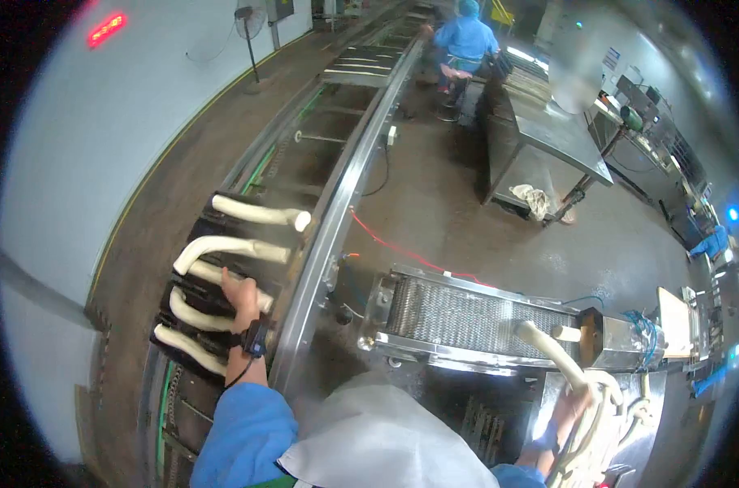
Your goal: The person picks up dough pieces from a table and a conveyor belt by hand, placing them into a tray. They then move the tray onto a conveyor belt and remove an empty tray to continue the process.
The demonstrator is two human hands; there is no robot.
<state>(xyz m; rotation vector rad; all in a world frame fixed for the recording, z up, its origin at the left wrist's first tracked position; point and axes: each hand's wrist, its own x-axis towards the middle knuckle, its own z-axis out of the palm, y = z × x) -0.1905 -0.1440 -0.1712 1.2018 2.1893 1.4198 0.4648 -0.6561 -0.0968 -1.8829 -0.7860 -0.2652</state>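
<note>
Left of centre in the frame, five pale, dough-like strips (256,213) lie side by side across a dark tray (239,231). Left hand (241,293) rests over the middle strip (203,272); contact looks plain, but whether the fingers close round it cannot be made out. Lower right: right hand (577,403) seems wrapped about a long strip (552,351), whose far end reaches up over the mesh belt (459,313); below, it merges into a tangled heap (601,427). Handling, as judged: light, flat fingers should avoid dents; lifting rather than dragging would spare the neighbours, since the curved strip (231,246) just above crowds the middle one. Long strip probably wants slow easing from the heap, lest it stretch or catch. Edges: steel rail (353,191) runs beside the tray's right side, strip ends near it; wrist device (258,337), with its cable, sits close by the lower strips (189,348), a likely snag. Room for movement: floor (434,203) between rail and mesh belt, centre of frame. Co-worker (467,39) in blue, upper centre, well apart.
</note>
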